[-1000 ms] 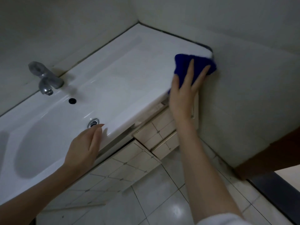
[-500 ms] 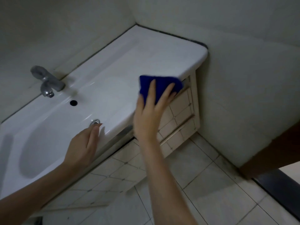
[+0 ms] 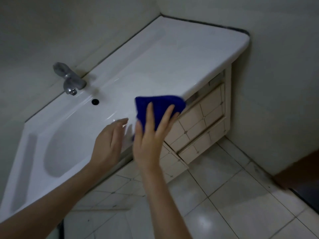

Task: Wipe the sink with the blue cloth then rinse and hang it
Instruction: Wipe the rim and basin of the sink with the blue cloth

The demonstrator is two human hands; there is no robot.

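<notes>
- Blue cloth (image 3: 159, 104) lies flat on the front rim of the white sink (image 3: 164, 54), just right of the basin (image 3: 69, 145), pinned there by a person's right hand (image 3: 150, 140), as seen from the head camera.
- Right hand's fingers are straight and spread across the cloth, palm down, not curled round it. The flat press seems meant to drag the whole pad along the glazed edge.
- Left hand (image 3: 108, 144) holds nothing, its fingers loosely extended at the rim just beside the right hand. Motion blur hides whether it touches the porcelain, though it looks placed to steady the body.
- Tap (image 3: 69, 78) stands on the back ledge above the overflow hole (image 3: 95, 101), well apart from the cloth. No water is seen running, which suits a wipe not yet finished.
- Tiled cabinet front (image 3: 203, 121) sits under the counter, and a lower panel appears to hang ajar above the tiled floor (image 3: 224, 195).
- Judged from this, wiping is under way, with rinsing and hanging yet to be done.
</notes>
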